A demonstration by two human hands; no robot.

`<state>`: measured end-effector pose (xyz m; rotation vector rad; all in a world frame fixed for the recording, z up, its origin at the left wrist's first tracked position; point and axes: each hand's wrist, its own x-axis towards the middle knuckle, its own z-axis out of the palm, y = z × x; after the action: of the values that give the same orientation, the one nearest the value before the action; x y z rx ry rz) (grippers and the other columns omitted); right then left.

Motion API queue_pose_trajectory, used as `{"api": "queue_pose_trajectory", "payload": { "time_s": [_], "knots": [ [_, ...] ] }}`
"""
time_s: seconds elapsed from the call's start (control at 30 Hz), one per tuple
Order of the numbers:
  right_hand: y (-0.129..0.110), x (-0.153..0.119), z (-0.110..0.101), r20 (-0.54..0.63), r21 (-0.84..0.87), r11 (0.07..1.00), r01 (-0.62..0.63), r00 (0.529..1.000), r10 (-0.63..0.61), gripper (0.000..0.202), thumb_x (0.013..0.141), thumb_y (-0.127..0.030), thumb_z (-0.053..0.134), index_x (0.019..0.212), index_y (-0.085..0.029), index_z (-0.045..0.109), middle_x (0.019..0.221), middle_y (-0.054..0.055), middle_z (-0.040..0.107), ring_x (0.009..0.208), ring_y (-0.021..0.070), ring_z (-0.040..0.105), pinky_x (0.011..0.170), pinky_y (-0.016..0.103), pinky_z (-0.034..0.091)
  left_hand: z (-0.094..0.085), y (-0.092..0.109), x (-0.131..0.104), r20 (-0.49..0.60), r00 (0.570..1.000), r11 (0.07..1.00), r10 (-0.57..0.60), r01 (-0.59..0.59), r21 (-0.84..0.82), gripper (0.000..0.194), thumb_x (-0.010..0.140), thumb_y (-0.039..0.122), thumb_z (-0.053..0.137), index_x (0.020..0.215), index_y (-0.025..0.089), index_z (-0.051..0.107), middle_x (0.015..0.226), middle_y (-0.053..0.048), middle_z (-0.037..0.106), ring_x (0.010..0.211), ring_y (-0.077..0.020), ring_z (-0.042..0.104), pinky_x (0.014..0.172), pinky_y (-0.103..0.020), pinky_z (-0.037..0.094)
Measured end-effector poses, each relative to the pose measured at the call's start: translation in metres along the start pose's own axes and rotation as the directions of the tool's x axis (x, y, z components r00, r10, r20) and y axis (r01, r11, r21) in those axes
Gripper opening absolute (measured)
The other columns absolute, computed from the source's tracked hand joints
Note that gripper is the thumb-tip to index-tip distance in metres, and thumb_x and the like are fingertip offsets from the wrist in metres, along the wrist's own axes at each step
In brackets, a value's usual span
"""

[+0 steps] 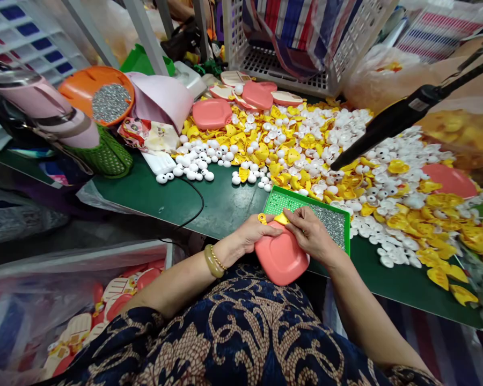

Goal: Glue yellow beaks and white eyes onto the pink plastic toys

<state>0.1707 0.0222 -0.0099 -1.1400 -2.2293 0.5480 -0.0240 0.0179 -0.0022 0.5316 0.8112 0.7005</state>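
Pink paddle [282, 258] held in front of a patterned shirt [241, 332], left hand [253, 232] curled around its upper left edge, right hand [310, 232] with thumb and finger pinched on the yellow piece [282, 219] at its top, green tray [279, 202] just beyond

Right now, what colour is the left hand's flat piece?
The flat piece is coral pink, clearest in the head view.
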Motion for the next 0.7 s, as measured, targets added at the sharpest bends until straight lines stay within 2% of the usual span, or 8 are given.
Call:
{"api": "queue_pose_trajectory", "payload": {
  "time_s": [0.1, 0.2, 0.27, 0.33, 0.37, 0.43, 0.6, 0.7],
  "knots": [
    [-0.002, 0.002, -0.003, 0.0, 0.078, 0.996, -0.033, 0.999, 0.033, 0.035, 0.093, -0.027, 0.051, 0.126, -0.031, 0.062, 0.093, 0.008, 0.054, 0.083, 0.0202, 0.053, 0.072, 0.039, 0.05, 0.004, 0.005, -0.004, -0.008, 1.0, 0.999, 0.017, -0.017, 0.042, 0.038, 0.052, 0.016, 0.08, 0.088, 0.008, 0.07, 0.077, -0.005, 0.068, 0.066, -0.0132, 0.061, 0.068, -0.026, 0.046],
    [-0.007, 0.001, 0.002, -0.115, 0.271, 0.957, -0.105, 0.983, 0.141, 0.033, 0.09, -0.029, 0.057, 0.122, -0.033, 0.065, 0.106, 0.008, 0.057, 0.096, 0.0212, 0.057, 0.083, 0.042, 0.052, 0.01, 0.012, -0.01, 0.0, 0.997, 0.99, 0.08, -0.079, 0.117, 0.041, 0.055, 0.017, 0.077, 0.094, 0.01, 0.072, 0.078, -0.003, 0.068, 0.067, -0.0123, 0.059, 0.068, -0.025, 0.045],
    [-0.011, 0.0, 0.007, -0.152, 0.475, 0.861, -0.184, 0.946, 0.287, 0.038, 0.087, -0.033, 0.062, 0.125, -0.033, 0.061, 0.113, 0.008, 0.06, 0.1, 0.0209, 0.06, 0.085, 0.042, 0.054, 0.014, 0.018, -0.014, 0.009, 0.989, 0.971, 0.146, -0.145, 0.192, 0.043, 0.057, 0.017, 0.075, 0.1, 0.012, 0.072, 0.081, -0.003, 0.069, 0.069, -0.0118, 0.059, 0.068, -0.024, 0.044],
    [-0.016, 0.0, 0.01, -0.105, 0.646, 0.722, -0.247, 0.908, 0.405, 0.043, 0.083, -0.038, 0.068, 0.125, -0.032, 0.06, 0.115, 0.007, 0.063, 0.098, 0.0203, 0.063, 0.085, 0.041, 0.056, 0.016, 0.024, -0.016, 0.031, 0.977, 0.934, 0.21, -0.21, 0.29, 0.042, 0.061, 0.019, 0.074, 0.102, 0.014, 0.073, 0.086, -0.004, 0.071, 0.073, -0.0124, 0.059, 0.07, -0.024, 0.045],
    [-0.018, 0.001, 0.01, -0.07, 0.698, 0.664, -0.266, 0.898, 0.433, 0.042, 0.081, -0.039, 0.07, 0.122, -0.031, 0.062, 0.113, 0.007, 0.065, 0.096, 0.0199, 0.065, 0.085, 0.041, 0.057, 0.017, 0.028, -0.017, 0.049, 0.972, 0.913, 0.232, -0.235, 0.334, 0.039, 0.063, 0.021, 0.073, 0.102, 0.013, 0.073, 0.088, -0.005, 0.072, 0.075, -0.013, 0.059, 0.071, -0.025, 0.046],
    [-0.023, 0.004, 0.005, -0.026, 0.742, 0.609, -0.281, 0.895, 0.445, 0.033, 0.078, -0.04, 0.073, 0.109, -0.028, 0.069, 0.106, 0.006, 0.068, 0.093, 0.019, 0.066, 0.085, 0.04, 0.057, 0.018, 0.036, -0.017, 0.084, 0.965, 0.87, 0.248, -0.26, 0.42, 0.034, 0.069, 0.027, 0.071, 0.099, 0.013, 0.074, 0.089, -0.007, 0.073, 0.075, -0.014, 0.06, 0.071, -0.026, 0.047],
    [-0.038, 0.015, -0.014, -0.043, 0.742, 0.622, -0.251, 0.907, 0.418, 0.017, 0.073, -0.033, 0.077, 0.088, -0.025, 0.074, 0.089, 0.004, 0.067, 0.083, 0.0162, 0.064, 0.075, 0.033, 0.057, 0.023, 0.055, -0.019, 0.134, 0.934, 0.679, 0.331, -0.335, 0.653, 0.028, 0.075, 0.031, 0.063, 0.092, 0.013, 0.076, 0.086, -0.008, 0.074, 0.068, -0.0146, 0.059, 0.062, -0.026, 0.046],
    [-0.044, 0.022, -0.014, -0.129, 0.71, 0.668, -0.224, 0.891, 0.436, 0.01, 0.072, -0.031, 0.076, 0.079, -0.024, 0.074, 0.077, 0.002, 0.064, 0.075, 0.0157, 0.06, 0.067, 0.031, 0.054, 0.026, 0.059, -0.018, 0.183, 0.909, 0.593, 0.374, -0.386, 0.707, 0.025, 0.077, 0.028, 0.059, 0.086, 0.013, 0.076, 0.08, -0.008, 0.073, 0.067, -0.0154, 0.059, 0.061, -0.026, 0.047]
  ]
}}
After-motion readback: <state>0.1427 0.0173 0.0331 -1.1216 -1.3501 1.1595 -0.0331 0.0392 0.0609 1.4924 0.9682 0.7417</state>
